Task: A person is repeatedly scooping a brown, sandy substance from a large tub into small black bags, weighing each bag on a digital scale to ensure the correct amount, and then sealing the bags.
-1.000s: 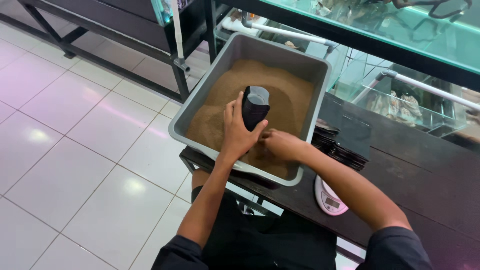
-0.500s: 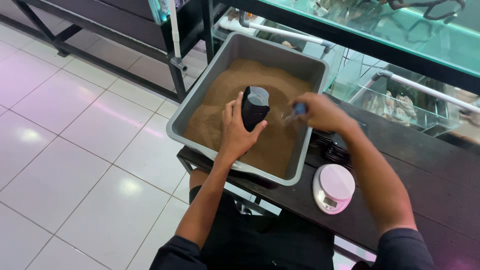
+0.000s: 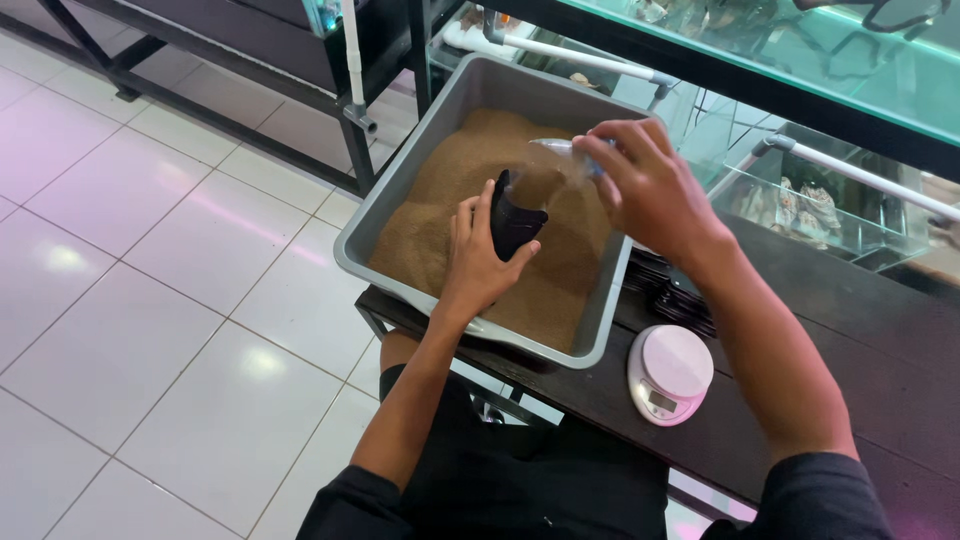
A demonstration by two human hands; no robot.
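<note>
Looking left, open room: my side of the white tiled floor [image 3: 130, 300] lies bare up to the tray's near-left rim.
Tray: a grey metal tray [image 3: 400, 215] sits on the dark table [image 3: 860, 330], its near corner reaching the table's edge; brown granules [image 3: 450, 190] fill it almost wall to wall.
Left hand: my left hand [image 3: 478, 262] is closed around a small black pouch [image 3: 515, 215], held upright on the granules near the tray's middle, mouth open upward.
Right hand: my right hand [image 3: 645, 185] pinches a clear scoop [image 3: 560, 155] just above the pouch mouth, tilted down toward it.
Scale: a round white kitchen scale [image 3: 670, 372] sits on the table just beyond the tray's near-right corner, with dark packets [image 3: 665, 290] stacked behind it.
Far edge: glass tanks [image 3: 800, 200] and a black frame close off the far side.
Change: half a second ago my right hand sat lower and further right, at the tray's rim; it has lifted over the pouch, while my left keeps its grip.
</note>
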